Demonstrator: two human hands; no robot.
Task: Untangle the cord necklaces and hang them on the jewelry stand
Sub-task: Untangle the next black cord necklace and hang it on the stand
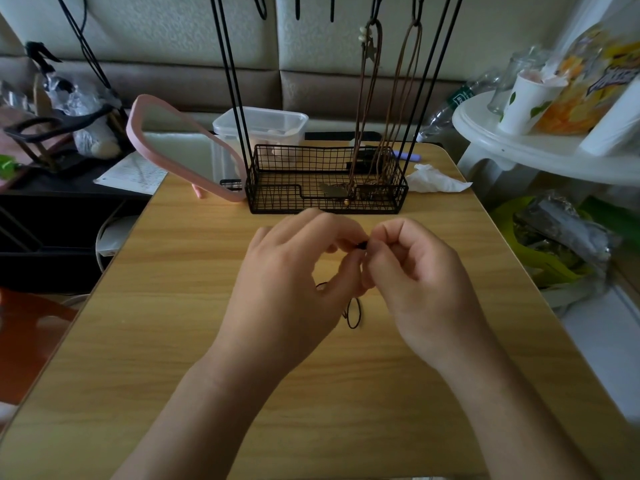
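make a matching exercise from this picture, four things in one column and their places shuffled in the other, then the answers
Things
1. dark cord necklace
2. brown cord necklaces
3. crumpled tissue
4. paper cup

Places
A. on the white side table
B. pinched between the left hand and right hand
C. on the wooden table, right of the wire basket
D. hanging from the jewelry stand hooks

Pairs: 1-B, 2-D, 3-C, 4-A

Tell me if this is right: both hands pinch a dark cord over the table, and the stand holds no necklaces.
No: the head view shows two brown necklaces hanging on the stand. The left hand and right hand do pinch the dark cord over the table.
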